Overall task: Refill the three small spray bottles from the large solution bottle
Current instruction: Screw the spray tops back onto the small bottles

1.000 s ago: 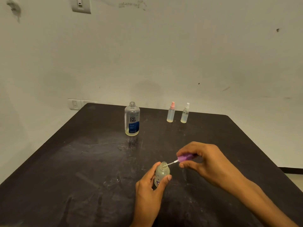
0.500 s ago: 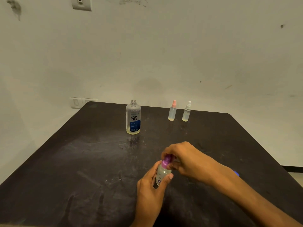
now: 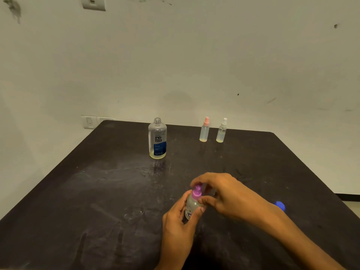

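Wall switch plate (image 3: pixel 89 121) on the wall just past the tabletop's (image 3: pixel 78 191) far left corner; a second wall plate (image 3: pixel 93 2) high on the wall above it.

Large solution bottle (image 3: pixel 157 138), uncapped, upright near the far edge, left of centre. "re-nu" label, blue lower band, a little yellowish liquid at the bottom.

Left hand (image 3: pixel 176 225) comes up from the near edge, curled around the body of the small spray bottle (image 3: pixel 191 208), which stands near the middle of the tabletop, toward the near edge. Fingers cover most of its clear body; a printed mark shows low down.

Purple spray top (image 3: pixel 196 192) sits on that bottle's neck. Right hand (image 3: pixel 224 191) pinches it between thumb and fingertips, arm crossing from the near right corner.

Pink-topped spray bottle (image 3: pixel 204 130) and white-topped spray bottle (image 3: pixel 221 131) upright, just beside each other at the far edge, right of centre, well apart from the hands.

Blue cap (image 3: pixel 280 205) near the right edge, partly hidden behind the right forearm.
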